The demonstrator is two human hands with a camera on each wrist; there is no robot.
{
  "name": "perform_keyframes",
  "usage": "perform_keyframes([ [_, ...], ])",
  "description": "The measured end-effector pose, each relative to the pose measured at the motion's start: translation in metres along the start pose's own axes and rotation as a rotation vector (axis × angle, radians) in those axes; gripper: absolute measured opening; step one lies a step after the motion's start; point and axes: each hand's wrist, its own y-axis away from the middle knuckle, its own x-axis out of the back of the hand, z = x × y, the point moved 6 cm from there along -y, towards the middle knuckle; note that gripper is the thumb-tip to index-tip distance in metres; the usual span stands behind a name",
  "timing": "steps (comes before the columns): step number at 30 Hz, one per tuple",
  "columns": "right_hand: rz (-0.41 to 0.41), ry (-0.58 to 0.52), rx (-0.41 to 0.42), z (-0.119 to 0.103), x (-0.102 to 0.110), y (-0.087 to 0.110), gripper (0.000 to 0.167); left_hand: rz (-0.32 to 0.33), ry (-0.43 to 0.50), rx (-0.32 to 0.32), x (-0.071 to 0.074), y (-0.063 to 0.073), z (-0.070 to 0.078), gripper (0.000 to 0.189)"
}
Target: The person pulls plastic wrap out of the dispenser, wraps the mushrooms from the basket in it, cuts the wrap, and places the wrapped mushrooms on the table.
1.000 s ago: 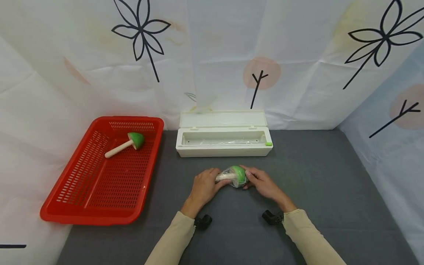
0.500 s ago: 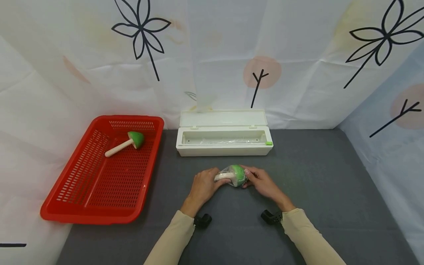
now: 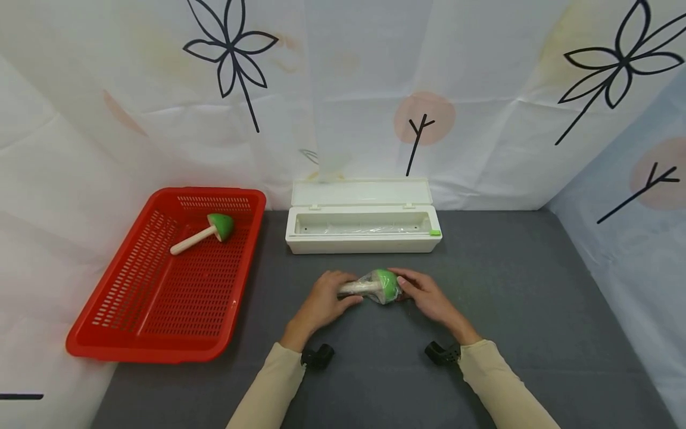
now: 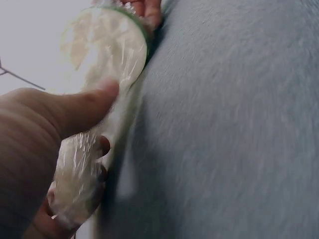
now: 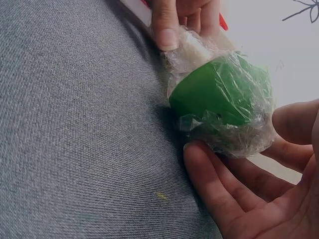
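Note:
A toy mushroom (image 3: 387, 286) with a green cap and pale stem lies on its side just in front of the cling film box, wrapped in clear cling film (image 5: 224, 134). My left hand (image 3: 324, 302) holds the wrapped stem (image 4: 79, 174), thumb on the near side and fingertips showing behind it. At the cap (image 5: 219, 92), my right hand (image 3: 429, 298) has its thumb and fingers around the bunched film at the top. The film is crumpled over the cap and clings along the stem.
An open white cling film box (image 3: 364, 245) with a green slider (image 3: 435, 233) stands at the back of the grey table (image 3: 536, 333). To the left, a red plastic basket (image 3: 230, 310) holds another green-capped toy mushroom (image 3: 221, 226). A patterned white cloth (image 3: 482, 149) hangs behind.
My left hand has slid left along the stem, so more of the wrapped stem shows. The right hand stays at the cap.

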Motion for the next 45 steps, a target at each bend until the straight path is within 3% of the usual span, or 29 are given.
perform_keyframes([
  [15, 0.032, 0.019, -0.045, 0.001, -0.001, 0.005, 0.045, 0.058, -0.007, 0.053, 0.012, 0.005, -0.011, 0.031],
  [28, 0.052, 0.033, -0.056, 0.003, 0.0, 0.004, 0.049, 0.118, -0.006, -0.013, 0.012, 0.006, -0.009, 0.026],
  [39, 0.059, 0.124, -0.041, 0.002, 0.008, 0.008, 0.046, 0.092, 0.122, 0.005, 0.007, 0.002, -0.01, 0.025],
  [45, 0.04, 0.178, -0.01, 0.001, 0.012, 0.008, 0.061, 0.074, 0.128, 0.008, 0.004, 0.0, -0.01, 0.025],
])
